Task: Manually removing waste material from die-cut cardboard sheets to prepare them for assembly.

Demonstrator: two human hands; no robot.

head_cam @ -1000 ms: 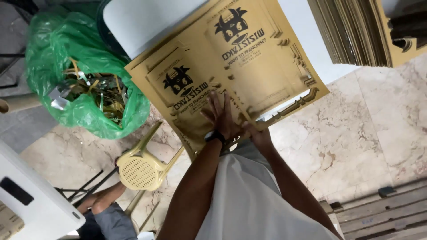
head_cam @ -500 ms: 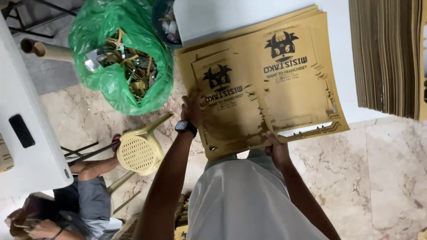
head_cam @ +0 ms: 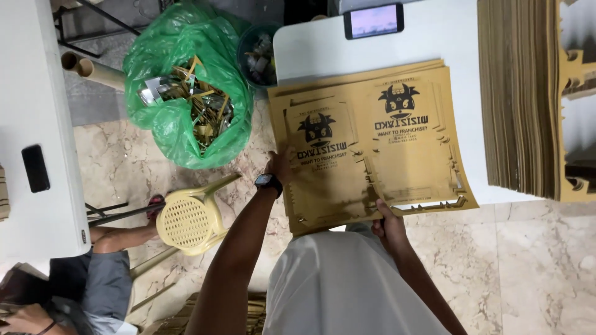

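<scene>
A stack of brown die-cut cardboard sheets (head_cam: pixel 385 142) with black printed logos lies on a white table (head_cam: pixel 323 46), overhanging its near edge. My left hand (head_cam: pixel 279 166), with a black watch on its wrist, grips the stack's left edge. My right hand (head_cam: pixel 388 226) holds the bottom edge from below, thumb on top of the sheets.
A tall pile of brown cardboard (head_cam: pixel 528 93) stands at the right. A phone (head_cam: pixel 374 20) lies at the table's far side. A green bag of scraps (head_cam: pixel 186 93), a yellow plastic stool (head_cam: pixel 186 220) and another white table (head_cam: pixel 34 124) are at the left. A seated person (head_cam: pixel 93 285) is at lower left.
My left hand has slid from the middle of the sheets to the left edge. My right hand has taken the bottom edge. The view has shifted, bringing the far table into sight.
</scene>
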